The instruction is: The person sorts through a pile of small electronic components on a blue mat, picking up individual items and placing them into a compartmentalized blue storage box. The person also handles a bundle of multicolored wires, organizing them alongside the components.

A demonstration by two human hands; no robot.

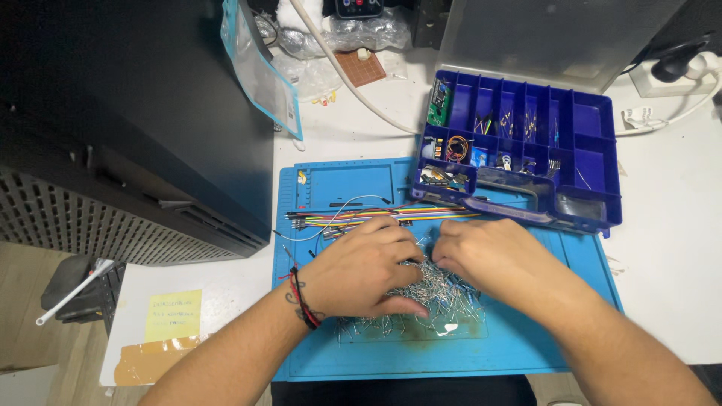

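Head view: left hand and right hand palm-down on pile of small wire-leaded parts, mid blue mat, fingers curled into heap, grip hidden; heap looks unsorted; blue compartment box open at mat's far right corner; jumper wires beyond hands

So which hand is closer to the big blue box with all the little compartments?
The right hand. It rests on the pile of small wire-legged parts just below the blue plastic compartment box; the left hand lies farther to the box's lower left.
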